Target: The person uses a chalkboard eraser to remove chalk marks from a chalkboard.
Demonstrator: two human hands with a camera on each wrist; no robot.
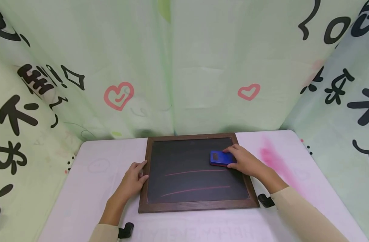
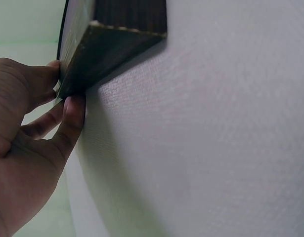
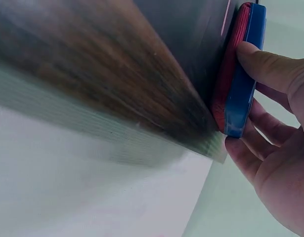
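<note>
A wood-framed chalkboard [image 1: 184, 158] lies on the table, with two pink chalk lines across its lower half. Fingers and thumb of my left hand [image 1: 131, 179] grip the board's left frame edge; the left wrist view shows the hand [image 2: 33, 128] at the side of the dark frame [image 2: 112, 49]. My right hand [image 1: 245, 159] holds a blue chalkboard eraser [image 1: 217, 158] by its right end, over the board's upper right. In the right wrist view, the eraser's red pad [image 3: 231, 69] faces the board, and the thumb and fingers pinch its blue body [image 3: 243, 89].
The white table [image 1: 99, 158] carries a pink smear [image 1: 273, 159] to the board's right. Pale green curtains with dark lettering and pink hearts [image 1: 119, 96] stand behind and at both sides. Black straps with small devices [image 1: 127, 231] sit on the wrists.
</note>
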